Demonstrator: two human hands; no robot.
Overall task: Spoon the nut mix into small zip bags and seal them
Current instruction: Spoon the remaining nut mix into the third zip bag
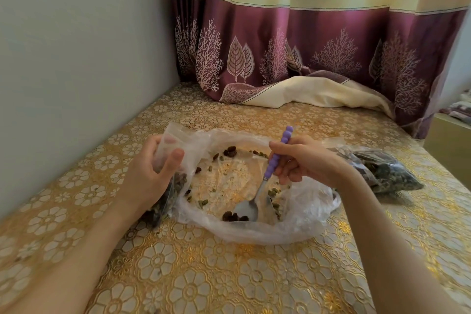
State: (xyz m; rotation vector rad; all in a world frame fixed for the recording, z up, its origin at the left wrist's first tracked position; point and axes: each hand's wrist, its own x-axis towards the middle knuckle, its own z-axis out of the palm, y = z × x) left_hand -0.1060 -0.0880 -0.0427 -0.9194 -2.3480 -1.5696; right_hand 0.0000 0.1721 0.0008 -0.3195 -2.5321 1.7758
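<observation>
Holding: your left hand (155, 168) grips a small zip bag (167, 160) upright at the left rim of the big clear bag (267, 229), thumb across its front; nuts show in its lower half.
Scooping: your right hand (303, 160) pinches the purple beaded handle of the spoon (265, 178), its metal bowl down among the leftovers.
Nut mix (233, 216): a thin scatter of raisins and green seeds on the big bag's spread plastic.
Filled bag (382, 173): lies on the gold floral tablecloth (204, 275), behind your right wrist.
</observation>
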